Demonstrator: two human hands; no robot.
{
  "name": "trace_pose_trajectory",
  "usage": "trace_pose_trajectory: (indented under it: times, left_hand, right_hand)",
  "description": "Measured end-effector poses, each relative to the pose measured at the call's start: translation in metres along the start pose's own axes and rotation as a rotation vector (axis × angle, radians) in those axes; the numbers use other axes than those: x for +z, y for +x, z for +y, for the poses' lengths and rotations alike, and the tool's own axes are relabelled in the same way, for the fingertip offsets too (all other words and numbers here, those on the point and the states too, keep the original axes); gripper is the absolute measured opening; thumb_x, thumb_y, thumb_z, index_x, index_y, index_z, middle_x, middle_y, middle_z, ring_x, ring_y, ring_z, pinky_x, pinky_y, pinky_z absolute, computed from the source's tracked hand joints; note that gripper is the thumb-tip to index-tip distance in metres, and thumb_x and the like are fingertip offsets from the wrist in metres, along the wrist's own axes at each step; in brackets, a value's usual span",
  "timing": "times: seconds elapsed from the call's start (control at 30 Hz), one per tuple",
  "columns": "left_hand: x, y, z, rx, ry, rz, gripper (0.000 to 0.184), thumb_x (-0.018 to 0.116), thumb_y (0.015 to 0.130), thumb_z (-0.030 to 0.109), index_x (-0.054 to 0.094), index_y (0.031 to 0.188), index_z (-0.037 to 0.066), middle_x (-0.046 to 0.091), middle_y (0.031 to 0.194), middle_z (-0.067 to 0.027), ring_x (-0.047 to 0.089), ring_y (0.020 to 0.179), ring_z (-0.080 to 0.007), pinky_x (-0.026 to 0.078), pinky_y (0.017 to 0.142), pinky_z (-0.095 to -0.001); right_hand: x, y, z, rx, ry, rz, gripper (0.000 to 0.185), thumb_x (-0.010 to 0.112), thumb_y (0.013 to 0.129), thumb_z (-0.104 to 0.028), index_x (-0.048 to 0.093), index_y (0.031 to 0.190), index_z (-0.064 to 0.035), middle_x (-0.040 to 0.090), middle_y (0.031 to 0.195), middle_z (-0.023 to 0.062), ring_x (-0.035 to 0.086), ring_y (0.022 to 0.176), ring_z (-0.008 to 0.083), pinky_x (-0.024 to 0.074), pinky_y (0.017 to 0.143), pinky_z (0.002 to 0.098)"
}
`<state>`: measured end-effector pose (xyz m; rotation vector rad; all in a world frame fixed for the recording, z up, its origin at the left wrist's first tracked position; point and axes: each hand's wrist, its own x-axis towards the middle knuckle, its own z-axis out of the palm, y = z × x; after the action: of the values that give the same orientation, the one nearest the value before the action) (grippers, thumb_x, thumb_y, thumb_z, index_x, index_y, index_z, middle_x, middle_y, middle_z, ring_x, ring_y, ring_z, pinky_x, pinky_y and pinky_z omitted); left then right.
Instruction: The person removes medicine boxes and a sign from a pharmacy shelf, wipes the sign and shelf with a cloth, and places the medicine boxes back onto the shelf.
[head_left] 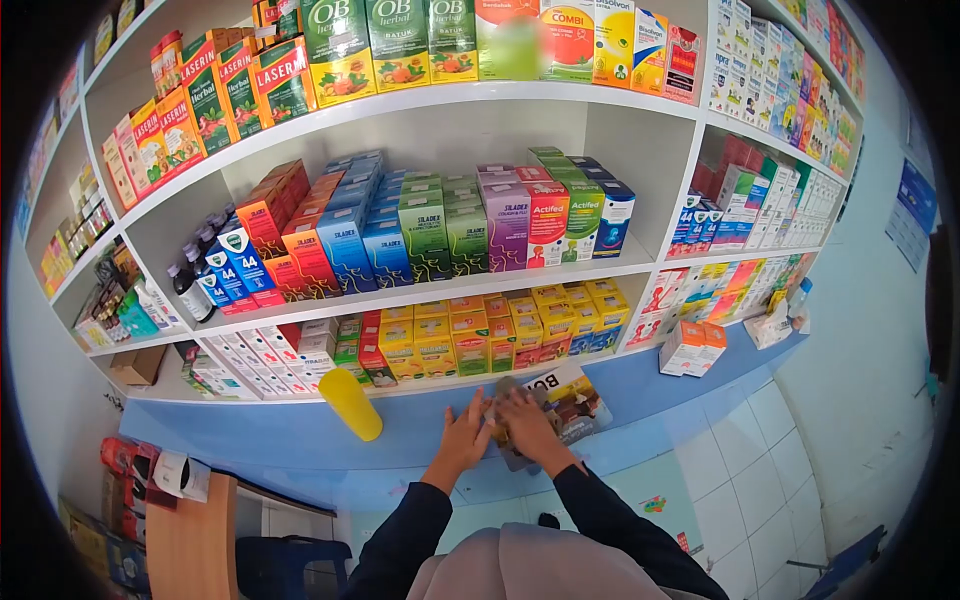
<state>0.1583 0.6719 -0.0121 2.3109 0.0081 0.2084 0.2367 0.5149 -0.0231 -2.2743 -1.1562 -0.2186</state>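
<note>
Left hand: the left hand (463,430) is released, palm down with its fingers spread, just beside the right hand; its fingertips reach to the edge of the grey bundle.
Right hand: the right hand (525,425) lies palm down over the grey bundle; whether its fingers clench it or only press on it, I cannot tell.
Grey bundle: the grey bundle (507,386) shows past the right hand's fingertips and again on its near side; it is too blurred to name for certain.
Magazine: the magazine (578,402) lies partly under the right hand and reaches out to its right, with large dark letters along its far edge.
Counter: the blue counter (645,385) runs beneath both hands and on to either side.
Yellow canister: the yellow canister (351,405) is on the counter, left of the left hand and apart from it.
White-orange boxes: the white-orange boxes (692,349) sit together on the counter, well to the right of the right hand.
White packet: the white packet (768,327) is farther right from the right hand, with a blue-capped bottle (800,296) beside it.
Yellow boxes: the yellow boxes (435,345) fill the lowest shelf straight beyond the hands.
Shelves: the white shelves (440,292) rise past the hands, loaded with medicine cartons.
Desk: the wooden desk (190,540) is nearer the body than the hands, off to their left.
</note>
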Motion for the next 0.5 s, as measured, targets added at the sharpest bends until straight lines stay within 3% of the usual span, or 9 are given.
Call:
trace_pose_trajectory:
  times: [0.07,0.13,0.37,0.43,0.47,0.5]
  left_hand:
    - [0.001,0.002,-0.004,-0.041,0.097,0.009,0.059,0.029,0.096,0.038,0.011,0.146,0.013,0.048,0.135,-0.0069,0.036,0.130,-0.0300,0.001,0.106,-0.0619]
    - [0.003,0.001,0.002,-0.038,0.146,0.038,0.059,0.029,0.096,0.039,0.012,0.146,0.013,0.048,0.135,-0.0064,0.036,0.130,-0.0299,-0.001,0.106,-0.0624]
    - [0.015,-0.002,0.002,-0.013,0.217,0.086,0.064,0.031,0.095,0.044,0.013,0.146,0.011,0.046,0.137,-0.0068,0.030,0.134,-0.0302,-0.007,0.104,-0.0629]
    - [0.018,-0.004,-0.002,-0.027,0.263,0.062,0.066,0.036,0.093,0.046,0.016,0.146,0.012,0.044,0.139,-0.0059,0.028,0.135,-0.0298,-0.005,0.104,-0.0629]
    - [0.020,-0.004,-0.003,-0.044,0.307,0.039,0.067,0.040,0.092,0.048,0.018,0.146,0.014,0.042,0.140,-0.0051,0.025,0.137,-0.0294,-0.004,0.105,-0.0629]
    - [0.017,-0.008,0.001,-0.034,0.308,0.040,0.067,0.040,0.092,0.048,0.018,0.146,0.014,0.042,0.140,-0.0051,0.025,0.137,-0.0294,-0.004,0.105,-0.0629]
  right_hand:
    - [0.001,-0.003,-0.006,-0.087,-0.065,0.009,0.032,0.049,0.081,-0.003,0.057,0.111,-0.0055,0.056,0.120,0.0165,0.041,0.126,0.0315,0.0304,0.104,0.0504]
    - [-0.010,-0.015,-0.009,-0.125,0.031,-0.270,0.032,0.048,0.079,-0.001,0.058,0.109,-0.0069,0.055,0.123,0.0129,0.048,0.119,0.0303,0.0285,0.106,0.0505]
    - [-0.041,-0.052,-0.023,-0.169,0.213,-0.511,0.033,0.047,0.083,0.001,0.062,0.109,-0.0118,0.060,0.115,0.0109,0.053,0.115,0.0248,0.0255,0.108,0.0512]
    - [-0.060,-0.058,-0.023,0.048,0.497,-0.585,0.027,0.047,0.087,-0.003,0.063,0.108,-0.0107,0.064,0.108,0.0080,0.060,0.103,0.0179,0.0344,0.103,0.0457]
    - [-0.070,-0.063,-0.022,0.049,0.493,-0.575,0.027,0.047,0.087,-0.003,0.063,0.108,-0.0107,0.064,0.108,0.0080,0.060,0.103,0.0179,0.0344,0.103,0.0457]
    - [-0.080,-0.069,-0.019,0.182,0.658,-0.320,0.026,0.045,0.091,-0.008,0.062,0.110,-0.0099,0.064,0.107,0.0062,0.060,0.098,0.0152,0.0376,0.099,0.0406]
